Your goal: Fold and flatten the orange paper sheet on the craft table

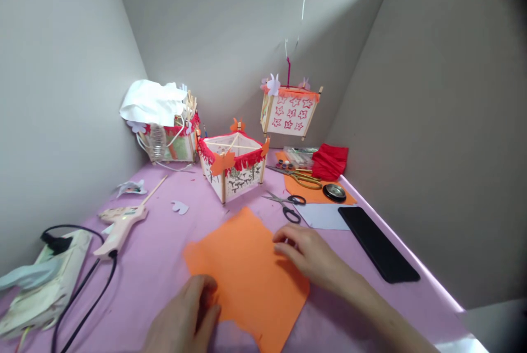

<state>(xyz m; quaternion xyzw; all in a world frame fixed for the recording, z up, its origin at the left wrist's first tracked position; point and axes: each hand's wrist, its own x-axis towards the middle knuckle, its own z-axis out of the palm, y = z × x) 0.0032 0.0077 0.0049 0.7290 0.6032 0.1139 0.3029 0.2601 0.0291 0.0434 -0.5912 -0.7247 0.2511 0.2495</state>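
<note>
— Where was the orange paper sheet (247,270)?

— It lay flat on the pink bench (156,265), near the front and about the middle, turned so one corner pointed far.

— And the hands?

— The left hand (185,317) rested on the sheet's near-left corner, fingers curled down onto the paper; whether it pinched the edge I could not tell. The right hand (313,257) lay on the right side of the sheet, fingers loosely spread and pressing the paper down, fingertips at its right edge.

— What sat just beyond?

— Black-handled scissors (286,205) lay just far of the sheet, apart from it. Behind them stood an open-topped paper lantern (233,166) with red fringe and orange butterflies. A second lantern (290,111), patterned with red stars, hung from a string above the far right.

— And to the sides?

— On the right, a black phone (376,243) lay near the bench edge, with a small round tin (334,192) and gold scissors (302,177) on another orange sheet, and red cloth (329,161) behind. On the left, a glue gun (121,224) lay with its black cord trailing to a power strip (49,276). A third lantern (175,141) stood in the far-left corner under white paper.
</note>
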